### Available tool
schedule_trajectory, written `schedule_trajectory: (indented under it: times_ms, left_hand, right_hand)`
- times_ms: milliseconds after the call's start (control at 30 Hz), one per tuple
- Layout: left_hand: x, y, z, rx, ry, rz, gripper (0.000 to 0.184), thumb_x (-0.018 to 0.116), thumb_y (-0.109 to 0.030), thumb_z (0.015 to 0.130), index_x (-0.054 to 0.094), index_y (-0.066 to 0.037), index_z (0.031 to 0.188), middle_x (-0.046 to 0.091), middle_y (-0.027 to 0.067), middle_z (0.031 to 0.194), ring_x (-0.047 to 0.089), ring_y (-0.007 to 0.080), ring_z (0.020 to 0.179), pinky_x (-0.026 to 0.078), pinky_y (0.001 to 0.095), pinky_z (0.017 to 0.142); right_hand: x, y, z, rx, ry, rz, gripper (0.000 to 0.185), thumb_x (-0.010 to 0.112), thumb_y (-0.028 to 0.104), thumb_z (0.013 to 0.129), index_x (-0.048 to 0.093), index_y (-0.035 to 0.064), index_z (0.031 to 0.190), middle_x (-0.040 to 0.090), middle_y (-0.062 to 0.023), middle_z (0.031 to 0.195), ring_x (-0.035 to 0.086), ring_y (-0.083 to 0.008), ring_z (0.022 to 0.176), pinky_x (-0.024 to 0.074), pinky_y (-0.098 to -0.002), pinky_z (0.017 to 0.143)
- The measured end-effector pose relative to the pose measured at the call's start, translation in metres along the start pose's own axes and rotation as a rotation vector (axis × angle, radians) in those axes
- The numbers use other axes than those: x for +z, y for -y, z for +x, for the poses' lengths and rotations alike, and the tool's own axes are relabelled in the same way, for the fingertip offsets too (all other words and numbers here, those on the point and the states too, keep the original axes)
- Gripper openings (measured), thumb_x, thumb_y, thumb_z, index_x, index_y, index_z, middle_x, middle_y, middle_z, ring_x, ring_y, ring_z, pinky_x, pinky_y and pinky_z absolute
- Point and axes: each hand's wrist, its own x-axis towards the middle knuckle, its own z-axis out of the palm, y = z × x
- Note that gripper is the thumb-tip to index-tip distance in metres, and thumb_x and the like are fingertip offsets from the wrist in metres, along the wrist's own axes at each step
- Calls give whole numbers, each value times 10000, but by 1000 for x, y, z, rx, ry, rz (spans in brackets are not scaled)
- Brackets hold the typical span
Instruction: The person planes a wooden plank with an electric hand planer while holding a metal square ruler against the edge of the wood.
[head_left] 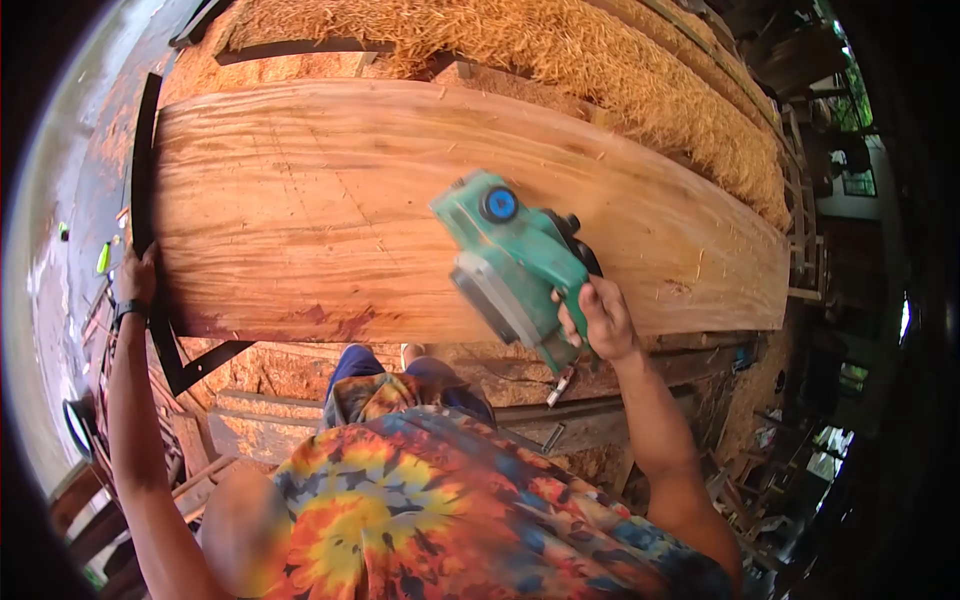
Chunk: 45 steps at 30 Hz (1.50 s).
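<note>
A wide wooden plank [330, 200] with wavy grain lies across the view in front of me. My right hand [607, 318] grips the rear handle of a green electric planer [520, 265] with a blue round knob. The planer is tilted and slightly blurred over the plank's middle, its grey base showing on the left. I cannot tell whether it touches the wood. At the plank's left end, my left hand [137, 275] is closed around a dark angled bar [143, 170]. Its fingers are partly hidden.
Wood shavings [640, 90] are heaped beyond the plank. More beams [262, 432] and shavings lie near my feet. Lengths of timber [195, 445] are at lower left, and cluttered items stand in the dark area to the right. Wet-looking ground [75, 170] lies at far left.
</note>
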Motion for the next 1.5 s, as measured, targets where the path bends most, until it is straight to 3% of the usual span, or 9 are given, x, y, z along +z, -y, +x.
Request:
schedule_trajectory:
  times_ms: [300, 467, 567, 700, 867, 933, 1033, 1233, 1500]
  left_hand:
    - [13, 18, 8, 91, -115, 85, 523, 600, -393, 946, 583, -2, 1293, 660, 281, 1182, 620, 438, 1123, 485, 466, 967]
    - [14, 18, 17, 2, -32, 88, 546, 582, -408, 956, 567, 17, 1299, 651, 306, 1168, 612, 451, 1123, 475, 480, 975]
    - [13, 13, 22, -9, -32, 159, 532, 580, -408, 960, 573, 20, 1275, 646, 308, 1176, 603, 459, 1134, 474, 489, 970]
    - [18, 20, 22, 0, -94, 192, 473, 592, -384, 955, 595, -9, 1243, 654, 277, 1195, 609, 443, 1140, 484, 482, 955]
    - [10, 16, 18, 24, -37, 88, 500, 599, -388, 952, 584, -11, 1279, 656, 273, 1194, 613, 438, 1132, 485, 476, 951]
    - [-3, -9, -1, 52, -54, 52, 552, 619, -408, 943, 572, 28, 1278, 655, 292, 1174, 610, 455, 1113, 480, 475, 958]
    - [7, 12, 8, 26, -58, 13, 526, 627, -383, 937, 583, 29, 1262, 657, 274, 1189, 620, 430, 1105, 483, 463, 953]
    - [13, 22, 6, 43, -70, 30, 486, 590, -354, 962, 579, 1, 1293, 656, 277, 1190, 616, 436, 1129, 485, 458, 963]
    - [14, 23, 5, -19, -34, 28, 499, 591, -333, 958, 562, 27, 1303, 626, 289, 1240, 577, 435, 1185, 449, 456, 1019]
  right_hand:
    - [24, 53, 163, -102, -20, -2, 667, 435, 659, 985, 583, 12, 918, 499, -25, 553, 451, -92, 415, 370, -249, 407]
    - [39, 76, 245, -137, -35, 25, 678, 462, 693, 954, 583, 26, 933, 504, -25, 563, 474, -106, 423, 399, -276, 413]
    - [40, 78, 271, -204, -92, 81, 579, 476, 674, 955, 580, 128, 795, 512, -5, 566, 481, -139, 398, 396, -286, 353]
    - [38, 61, 201, -114, 8, 96, 667, 458, 687, 960, 575, 30, 936, 497, -23, 554, 465, -103, 418, 403, -278, 413]
    - [35, 13, 41, -27, 62, 47, 667, 338, 634, 1020, 549, 3, 972, 484, -19, 509, 441, -99, 407, 382, -258, 415]
    - [28, -20, -20, -69, 104, 33, 660, 392, 613, 1015, 552, -27, 1004, 523, -41, 556, 454, -90, 438, 369, -247, 429]
    - [28, -33, -84, 71, 120, 61, 774, 448, 703, 944, 560, -51, 1079, 531, -33, 601, 484, -81, 478, 377, -235, 440]
    - [38, -20, -61, 87, 126, 82, 819, 489, 739, 902, 563, -56, 1086, 527, -22, 625, 477, -76, 498, 377, -226, 469]
    - [82, 33, 93, -77, 71, 147, 517, 402, 485, 1064, 558, 0, 980, 494, -21, 582, 443, -67, 459, 352, -228, 445]
